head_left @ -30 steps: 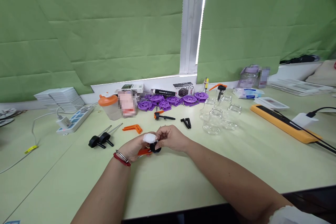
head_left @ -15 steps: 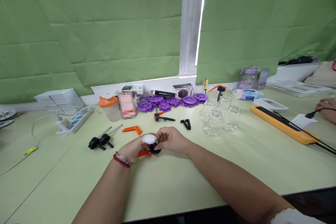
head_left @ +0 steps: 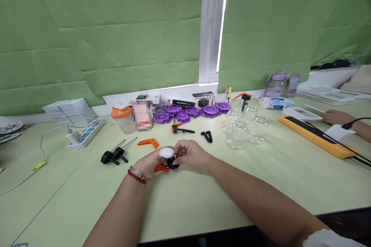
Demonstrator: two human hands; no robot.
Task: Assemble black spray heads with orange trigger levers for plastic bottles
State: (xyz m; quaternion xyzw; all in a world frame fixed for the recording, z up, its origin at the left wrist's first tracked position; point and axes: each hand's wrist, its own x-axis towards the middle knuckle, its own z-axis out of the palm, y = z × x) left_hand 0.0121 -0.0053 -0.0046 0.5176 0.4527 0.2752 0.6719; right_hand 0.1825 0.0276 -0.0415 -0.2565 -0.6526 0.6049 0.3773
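Observation:
My left hand is closed around an orange angled handle and a black round cap, its thumb covered in a white wrapping. A thin metal rod sticks out below these parts. My right hand pinches at the top of the cap, where a small shiny piece shows; the fingers hide most of it. Left of my hands lie two black caps with metal rods and a loose orange handle. Beyond them are a black-and-orange piece and two short black tubes.
Several clear jars stand to the right, before an orange power strip. Purple wheel-shaped parts line the back, beside an orange-lidded cup. A white power strip lies left. Another person's hand rests far right.
The view has shifted slightly, moving the table items a little to the right. My hands keep their hold on the cap. The other person's hand has come further in, with a thin white stick.

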